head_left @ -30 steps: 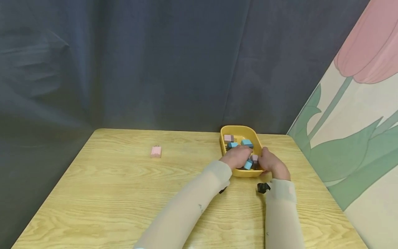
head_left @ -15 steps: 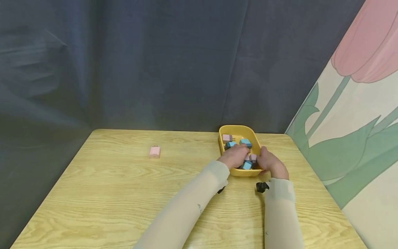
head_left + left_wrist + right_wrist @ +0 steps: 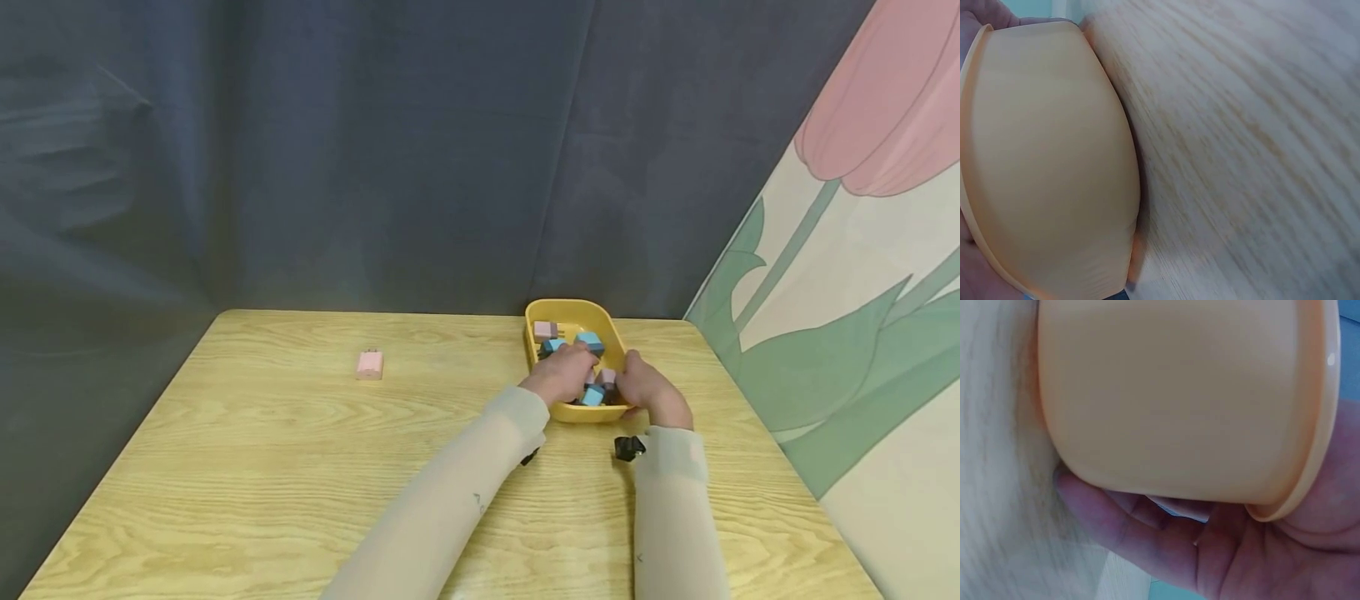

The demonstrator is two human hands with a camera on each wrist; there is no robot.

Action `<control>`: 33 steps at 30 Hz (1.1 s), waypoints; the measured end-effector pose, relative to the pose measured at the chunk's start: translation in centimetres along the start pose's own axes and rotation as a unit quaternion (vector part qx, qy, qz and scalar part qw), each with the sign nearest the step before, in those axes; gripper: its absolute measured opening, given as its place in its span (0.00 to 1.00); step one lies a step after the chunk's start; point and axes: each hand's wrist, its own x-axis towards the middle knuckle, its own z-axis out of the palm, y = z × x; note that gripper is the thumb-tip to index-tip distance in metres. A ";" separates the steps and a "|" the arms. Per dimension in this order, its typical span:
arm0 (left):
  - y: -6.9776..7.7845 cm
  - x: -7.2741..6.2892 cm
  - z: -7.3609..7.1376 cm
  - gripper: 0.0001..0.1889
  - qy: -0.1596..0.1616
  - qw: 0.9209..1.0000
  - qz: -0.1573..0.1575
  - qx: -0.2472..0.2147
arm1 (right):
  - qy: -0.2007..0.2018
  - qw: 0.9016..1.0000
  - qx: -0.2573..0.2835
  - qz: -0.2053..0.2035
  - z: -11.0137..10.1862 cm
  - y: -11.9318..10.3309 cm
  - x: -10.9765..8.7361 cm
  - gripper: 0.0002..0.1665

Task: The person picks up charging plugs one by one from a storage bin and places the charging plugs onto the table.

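A yellow plastic bin [image 3: 591,415] stands near the table's back edge, holding several small plug chargers in pink and blue. Inside it I see a pink charger [image 3: 545,331] at the back left and a blue charger [image 3: 592,395] near the front. My left hand [image 3: 561,373] reaches over the bin's left rim, its fingertips down among the chargers; whether they pinch one is hidden. With my right hand [image 3: 1210,556] I grip the bin's right side, fingers along the outer wall [image 3: 1172,400], thumb side over the rim. The left wrist view shows mainly the outer wall [image 3: 1054,144].
One pink charger [image 3: 369,365] lies by itself on the wooden table [image 3: 285,467], left of the bin. A dark curtain [image 3: 375,167] hangs behind the table. On the right is a wall with a painted tulip [image 3: 862,108].
The head view has shifted slightly. Both hands stay at the bin with almost no movement relative to it, and the lone pink charger has not moved on the table.
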 end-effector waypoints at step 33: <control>0.0 -0.7 -0.3 0.15 0.022 0.999 0.032 0.035 | -0.002 1.000 -0.017 -0.003 -0.1 0.1 0.3 0.24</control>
